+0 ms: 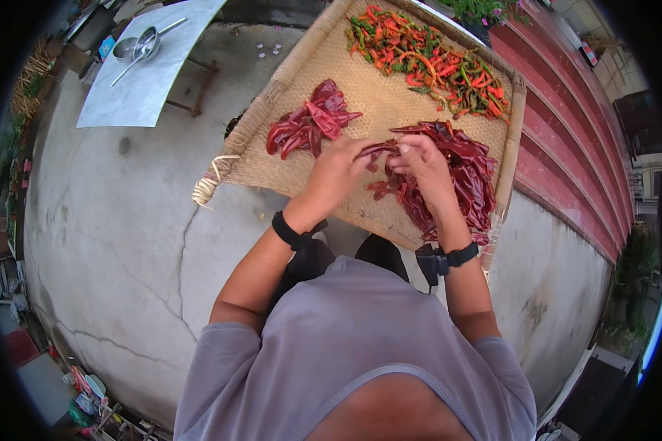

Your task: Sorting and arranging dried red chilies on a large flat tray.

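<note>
A dark red dried chili pepper stretches between my two hands above the woven tray. My left hand is closed round its left end. At the stem end, the fingers of my right hand are pinched together on it. A large heap of dark red dried chilies lies under and beside my right hand. Left of my left hand rests a smaller pile of dried chilies. Along the tray's far side spreads a band of thin red and green chilies.
Red steps rise to the right of the tray. A pale table at the far left carries metal strainers or ladles. Cracked concrete floor extends around me. Pink-flowered plants stand beyond the tray.
</note>
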### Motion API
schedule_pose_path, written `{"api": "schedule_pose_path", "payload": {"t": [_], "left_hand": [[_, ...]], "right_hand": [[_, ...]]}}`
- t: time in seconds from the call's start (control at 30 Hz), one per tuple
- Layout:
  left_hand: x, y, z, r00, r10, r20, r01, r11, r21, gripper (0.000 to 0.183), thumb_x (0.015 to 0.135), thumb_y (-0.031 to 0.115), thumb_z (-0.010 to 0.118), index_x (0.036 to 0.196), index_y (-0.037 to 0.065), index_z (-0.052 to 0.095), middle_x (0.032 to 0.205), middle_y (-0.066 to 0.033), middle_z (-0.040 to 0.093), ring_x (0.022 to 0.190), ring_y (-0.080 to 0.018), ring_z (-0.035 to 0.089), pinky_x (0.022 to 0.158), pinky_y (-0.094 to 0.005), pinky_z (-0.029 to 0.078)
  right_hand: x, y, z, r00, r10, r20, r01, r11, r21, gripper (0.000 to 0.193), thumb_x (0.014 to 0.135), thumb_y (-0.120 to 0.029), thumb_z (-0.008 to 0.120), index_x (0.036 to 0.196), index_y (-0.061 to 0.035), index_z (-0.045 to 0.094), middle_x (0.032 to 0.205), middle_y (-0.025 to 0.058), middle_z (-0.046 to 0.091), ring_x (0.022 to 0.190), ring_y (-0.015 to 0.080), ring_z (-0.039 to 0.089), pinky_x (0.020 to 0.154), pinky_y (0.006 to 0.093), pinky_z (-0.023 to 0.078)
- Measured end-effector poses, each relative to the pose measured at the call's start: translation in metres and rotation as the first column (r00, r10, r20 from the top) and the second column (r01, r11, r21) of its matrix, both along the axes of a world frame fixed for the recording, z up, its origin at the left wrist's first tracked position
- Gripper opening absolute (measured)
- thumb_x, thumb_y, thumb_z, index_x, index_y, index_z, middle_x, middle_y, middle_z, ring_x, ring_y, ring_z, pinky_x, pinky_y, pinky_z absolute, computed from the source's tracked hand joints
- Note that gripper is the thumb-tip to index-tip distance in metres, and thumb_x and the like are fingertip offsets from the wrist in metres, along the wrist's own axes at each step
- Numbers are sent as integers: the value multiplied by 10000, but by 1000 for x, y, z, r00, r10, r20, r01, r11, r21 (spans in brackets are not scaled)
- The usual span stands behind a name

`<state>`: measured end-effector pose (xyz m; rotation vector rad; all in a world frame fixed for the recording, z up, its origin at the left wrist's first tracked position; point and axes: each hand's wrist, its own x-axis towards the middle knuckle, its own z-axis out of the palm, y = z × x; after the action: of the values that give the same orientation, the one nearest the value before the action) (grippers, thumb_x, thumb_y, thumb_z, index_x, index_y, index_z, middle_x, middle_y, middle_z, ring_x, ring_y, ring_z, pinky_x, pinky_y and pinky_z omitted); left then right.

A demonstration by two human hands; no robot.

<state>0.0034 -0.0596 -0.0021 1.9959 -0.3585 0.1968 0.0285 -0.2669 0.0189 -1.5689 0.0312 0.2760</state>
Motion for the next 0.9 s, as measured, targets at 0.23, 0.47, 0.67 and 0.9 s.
{"api": "schedule_pose_path", "payload": {"t": [0.23, 0.47, 0.67, 0.9], "left_hand": [[43, 43, 1, 936, 219, 276, -293, 918, 266, 387, 878, 68, 646, 1263, 44, 612, 1077, -194, 621, 972, -380, 598, 855, -436, 498], [39, 24, 1, 918, 147, 368, -284, 892, 353, 405, 807, 67, 679, 1208, 57, 622, 1167, -173, 599, 1032, -370, 566, 880, -471, 465], [-5, -18, -11, 996, 8, 84, -30, 963, 268, 275, 844, 44, 663, 1119, 33, 664, 1099, -164, 635, 1030, -357, 613, 871, -421, 501], [-29, -43, -12, 994, 79, -78, -66, 986, 156, 245, 891, 83, 640, 1125, 11, 653, 1072, -171, 673, 907, -334, 672, 799, -404, 531]], "right_hand": [[-35, -35, -10, 851, 308, 425, 335, 305, -892, 222, 860, -120, 674, 1081, -115, 651, 967, 117, 678, 918, 327, 634, 806, 407, 527], [-22, -33, -37, 815, 469, 342, 370, 35, -929, 297, 768, -134, 718, 1059, -104, 664, 912, 91, 682, 860, 289, 614, 764, 416, 471], [-12, -35, -45, 864, 437, 250, 309, -69, -948, 271, 751, -146, 732, 1009, -116, 652, 878, 76, 673, 879, 278, 627, 759, 419, 454], [-22, -37, -13, 862, 252, 440, 311, 424, -851, 224, 788, -105, 698, 1007, -87, 655, 847, 92, 676, 839, 266, 650, 752, 406, 504]]}}
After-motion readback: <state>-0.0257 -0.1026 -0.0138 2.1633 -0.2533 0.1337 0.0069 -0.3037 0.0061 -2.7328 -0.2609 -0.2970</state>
